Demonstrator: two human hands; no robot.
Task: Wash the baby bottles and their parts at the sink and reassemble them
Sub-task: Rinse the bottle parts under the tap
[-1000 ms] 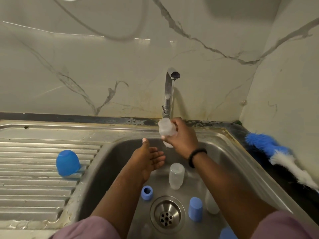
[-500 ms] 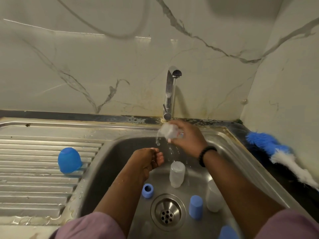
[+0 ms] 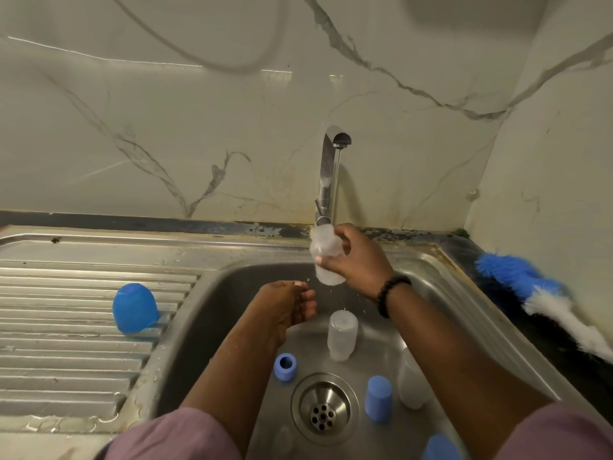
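Head view. The right hand (image 3: 356, 260) grips a translucent bottle (image 3: 326, 257) under the tap (image 3: 328, 174) at the sink's (image 3: 441, 293) back edge; drops fall from it. The left hand (image 3: 285, 307) hangs below with fingers loosely curled, holding nothing that can be made out.

Progress, as judged: rinsing is under way and reassembly has not begun. A second clear bottle (image 3: 341, 336) stands in the basin's middle, a third clear bottle (image 3: 409, 383) near the right wall. A blue ring (image 3: 285, 366) lies left of the drain (image 3: 325, 410); a blue cap (image 3: 378, 403) stands right of it. All parts are separate. One blue cup (image 3: 134, 308) sits upturned on the ribbed drainer (image 3: 66, 360), apparently done.

Surface and room: steel sink unit, wet along its front edge. Marble-pattern wall (image 3: 166, 127) behind; stained seal along the back edge. A blue-and-white brush (image 3: 537, 290) lies on the dark counter (image 3: 580, 370) at the right.
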